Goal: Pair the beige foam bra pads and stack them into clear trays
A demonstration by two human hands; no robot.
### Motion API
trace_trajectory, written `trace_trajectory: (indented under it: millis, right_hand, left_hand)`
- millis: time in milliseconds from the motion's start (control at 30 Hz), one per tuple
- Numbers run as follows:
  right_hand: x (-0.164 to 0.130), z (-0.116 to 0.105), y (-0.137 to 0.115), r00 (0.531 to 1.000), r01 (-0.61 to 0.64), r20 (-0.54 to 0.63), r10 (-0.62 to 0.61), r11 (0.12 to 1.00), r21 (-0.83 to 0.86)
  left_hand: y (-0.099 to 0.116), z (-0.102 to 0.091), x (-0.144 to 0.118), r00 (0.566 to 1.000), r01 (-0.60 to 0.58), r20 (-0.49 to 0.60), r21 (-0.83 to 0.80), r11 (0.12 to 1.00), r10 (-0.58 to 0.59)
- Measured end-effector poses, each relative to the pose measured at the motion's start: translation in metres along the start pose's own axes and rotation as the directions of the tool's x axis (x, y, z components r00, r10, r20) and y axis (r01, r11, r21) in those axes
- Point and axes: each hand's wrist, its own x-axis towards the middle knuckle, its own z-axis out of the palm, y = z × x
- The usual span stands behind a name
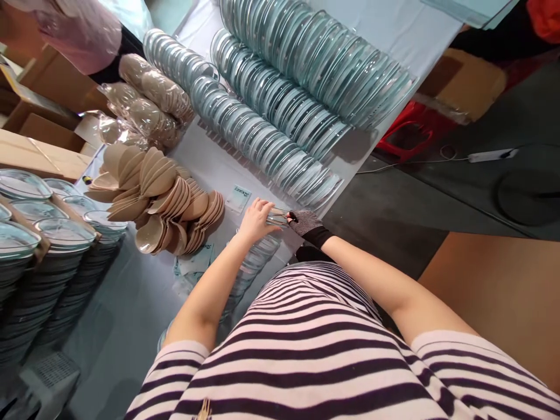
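Observation:
My left hand (257, 221), bare, has its fingers closed on the left edge of a small clear glass dish (277, 217). On the dish's right edge, my right hand (305, 224) grips too, in a striped fingerless glove with a dark cuff. The dish is small and partly covered by my fingers, so its exact shape is hard to make out. Just beyond my left hand lies a printed card (237, 199) on the white-covered table (201, 154). A row of clear glass dishes (266, 153) standing on edge ends close beyond my hands.
Beige bowl-shaped pieces (161, 195) are heaped left, with plastic-wrapped stacks (146, 108) behind. Larger glass dishes (324, 55) stand on edge at the back. Stacked glass bowls (63, 230) are far left. Several cards (198, 261) lie beside my left forearm. A red stool (405, 134) stands right.

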Motion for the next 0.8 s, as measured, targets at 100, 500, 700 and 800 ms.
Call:
trace_trajectory:
  millis: [100, 500, 700, 800]
  right_hand:
    - [-0.006, 0.002, 0.006, 0.997, 0.025, -0.08, -0.016, 0.993, 0.111]
    - [0.027, -0.029, -0.045, 0.985, 0.114, -0.102, -0.142, 0.962, -0.247]
    - [0.025, -0.016, -0.031, 0.994, 0.068, -0.068, -0.084, 0.975, -0.21]
    - [0.002, -0.014, -0.018, 0.968, 0.138, -0.186, -0.17, 0.975, -0.174]
  left_hand:
    - [-0.003, 0.002, 0.005, 0.999, -0.037, 0.006, -0.019, 0.999, 0.037]
    - [-0.001, -0.004, 0.019, 0.999, -0.015, 0.031, 0.094, 0.995, 0.012]
    - [0.008, -0.01, 0.016, 0.998, 0.069, -0.007, 0.161, 0.984, -0.069]
    - [0.005, -0.016, -0.002, 0.993, -0.04, -0.108, 0.123, 0.992, 0.053]
